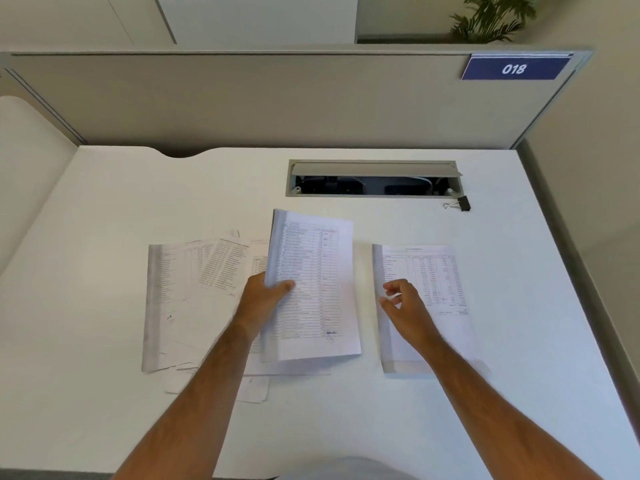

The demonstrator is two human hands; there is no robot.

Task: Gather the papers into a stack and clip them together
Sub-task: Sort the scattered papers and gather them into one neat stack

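Note:
My left hand (265,297) grips the left edge of a printed sheet (313,289) and holds it raised above the white desk (346,420). Under and to the left of it, several printed papers (194,289) lie spread and overlapping. A single printed sheet (424,303) lies flat to the right. My right hand (403,303) hovers over that sheet's left part with its fingers curled and apart; it holds nothing. A black binder clip (459,204) sits at the back right, by the cable hatch.
An open cable hatch (372,178) is set into the desk behind the papers. A beige partition (242,98) with a blue "018" label (514,68) closes the far side. A plant (491,17) stands beyond it.

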